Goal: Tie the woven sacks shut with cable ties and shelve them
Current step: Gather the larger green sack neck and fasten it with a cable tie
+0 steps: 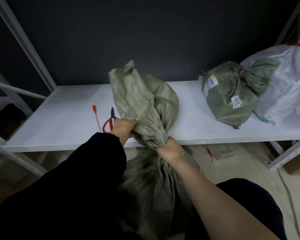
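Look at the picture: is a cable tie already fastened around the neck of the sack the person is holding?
No: the right hand alone pinches the sack neck, and the red cable tie lies loose on the shelf.

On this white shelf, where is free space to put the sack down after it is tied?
The shelf is bare between the held sack and the tied green sack at right. The far left corner, left of the red cable tie, is also bare. Around the scissors near the left hand it is crowded.
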